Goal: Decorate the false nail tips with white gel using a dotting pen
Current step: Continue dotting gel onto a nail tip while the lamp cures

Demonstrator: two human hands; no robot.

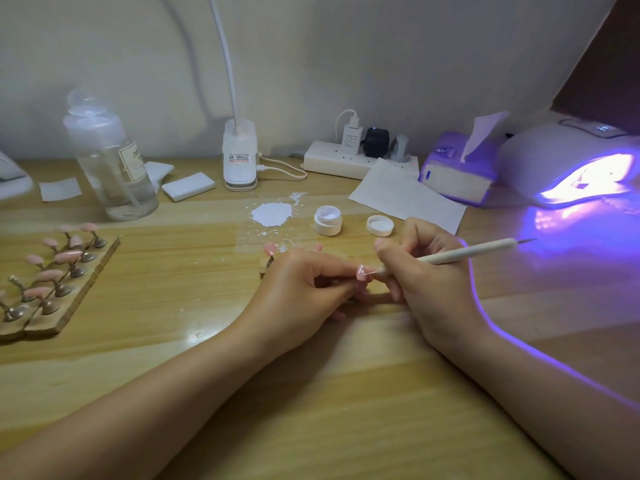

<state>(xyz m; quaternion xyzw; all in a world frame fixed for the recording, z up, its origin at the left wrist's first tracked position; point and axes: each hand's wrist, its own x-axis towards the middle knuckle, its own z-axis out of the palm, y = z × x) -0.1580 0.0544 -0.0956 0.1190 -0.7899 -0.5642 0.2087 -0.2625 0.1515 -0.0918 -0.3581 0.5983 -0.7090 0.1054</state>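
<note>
Left hand (304, 282): fingers curled, grip pinching one pink false nail tip (361, 273) at the fingertips, low over the wooden worktop (311, 393). A small white mark shows on the tip's surface.

Right hand (426, 271): grip closed round a dotting pen (464, 253), cream shaft, held just right of the pinched tip. The fine metal point at the near end touches the tip; a second metal point at the far end juts out beyond the hand to the right.

White gel pot (328, 220): open, standing on the worktop just beyond both grips. Its lid (380, 225) lies beside it, inner face up.

White gel smear (271, 214): a rounded patch with splatters, beyond the left grip, left of the pot.

Single pink nail tip on a stand (269, 251): just beyond the left hand, partly hidden by it.

Cork board (65, 292): well left of the grips, carrying rows of pink nail tips (68, 256) on metal stands.

Clear pump bottle (110, 157): far left, beyond the board. White pads (188, 186) lie near it.

Gooseneck lamp base (240, 157): beyond the smear, cable attached.

Power strip (349, 159), with plugs, against the wall.

Tissue box (457, 168) and paper sheet (408, 197): beyond the right grip.

UV nail lamp (571, 164): far right, lit violet, glow spilling onto the worktop.
</note>
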